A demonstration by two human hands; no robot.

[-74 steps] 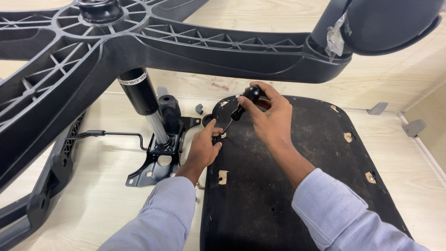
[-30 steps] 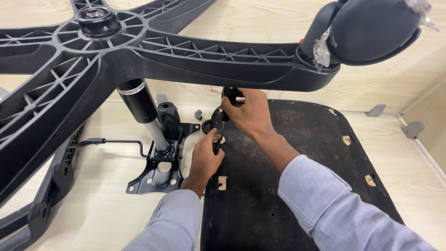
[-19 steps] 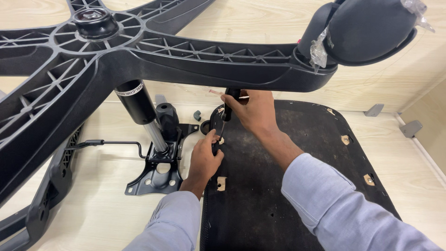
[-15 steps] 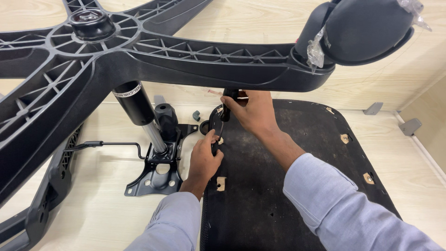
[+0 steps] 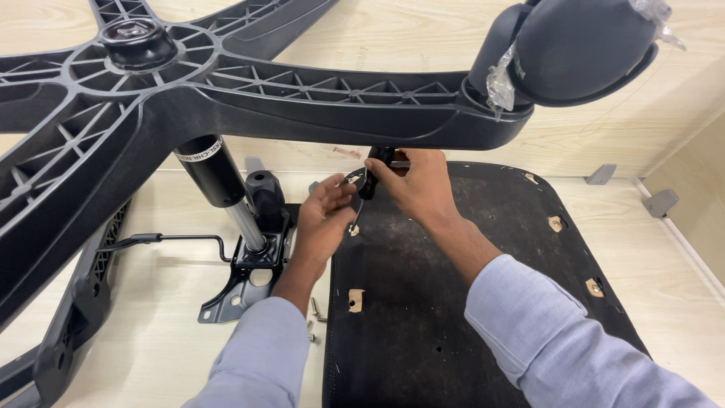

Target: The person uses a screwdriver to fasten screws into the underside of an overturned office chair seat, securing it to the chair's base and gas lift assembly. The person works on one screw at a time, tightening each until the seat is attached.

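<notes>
Both forearms, in light blue sleeves, reach forward and converge over the near-left part of the black chair seat underside (image 5: 468, 302). The right hand (image 5: 411, 185) lies farther along that panel, wrist bent, fingers closed round a screwdriver (image 5: 368, 185) handle. The left hand (image 5: 323, 215), nearer the panel's left edge, has fingers loosely curled, fingertips beside the shaft.
</notes>
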